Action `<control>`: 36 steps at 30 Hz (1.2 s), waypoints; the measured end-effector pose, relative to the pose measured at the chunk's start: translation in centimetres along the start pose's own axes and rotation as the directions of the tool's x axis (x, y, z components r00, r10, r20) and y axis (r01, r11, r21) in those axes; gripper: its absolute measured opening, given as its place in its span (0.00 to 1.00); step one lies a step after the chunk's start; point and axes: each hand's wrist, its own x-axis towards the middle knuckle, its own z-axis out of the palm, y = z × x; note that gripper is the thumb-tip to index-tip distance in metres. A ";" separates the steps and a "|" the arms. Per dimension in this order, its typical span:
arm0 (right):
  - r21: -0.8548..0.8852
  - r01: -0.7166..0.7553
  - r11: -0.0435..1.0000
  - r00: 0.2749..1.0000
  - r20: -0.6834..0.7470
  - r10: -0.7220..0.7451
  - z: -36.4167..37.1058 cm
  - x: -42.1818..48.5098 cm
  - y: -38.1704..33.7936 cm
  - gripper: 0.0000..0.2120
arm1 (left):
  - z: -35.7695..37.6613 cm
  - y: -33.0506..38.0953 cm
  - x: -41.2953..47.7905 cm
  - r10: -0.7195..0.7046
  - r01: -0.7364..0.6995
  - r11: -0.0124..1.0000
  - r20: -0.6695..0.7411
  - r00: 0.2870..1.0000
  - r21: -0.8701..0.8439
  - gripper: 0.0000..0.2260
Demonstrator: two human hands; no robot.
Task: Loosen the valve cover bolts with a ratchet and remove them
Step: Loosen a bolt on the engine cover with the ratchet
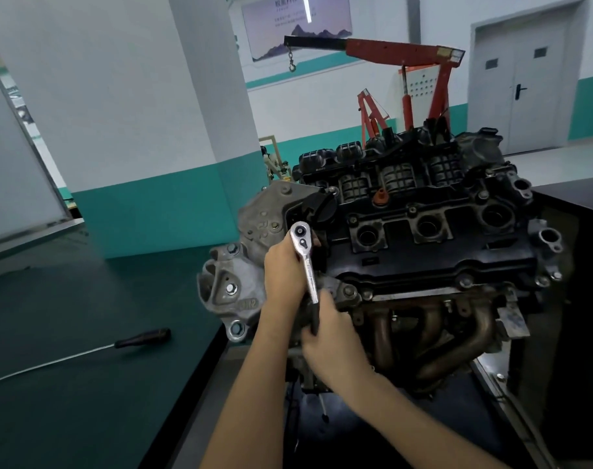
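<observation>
Head view shows the ratchet seated at the near-left corner of the valve cover. Its chromed head is uppermost, and its long axis runs from that head down and toward the person, tilted slightly right. The left hand curls around the tool just below the head, steadying it over the fastener. That hand hides the socket and the bolt beneath it. The right hand wraps the black handle at the near end, fingers closed around it. Both hands are on 1 tool, and the right hand holds the lever end, so the loosening swing appears to fall to it. Another valve cover bolt sits along the near edge, well to the right of both hands.
</observation>
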 end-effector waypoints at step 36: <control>-0.685 0.329 0.650 0.944 0.258 -0.206 -15.4 7.3 1.5 0.15 | -0.4 0.4 -0.3 0.165 -0.166 0.986 -0.026 0.986 -0.017 0.08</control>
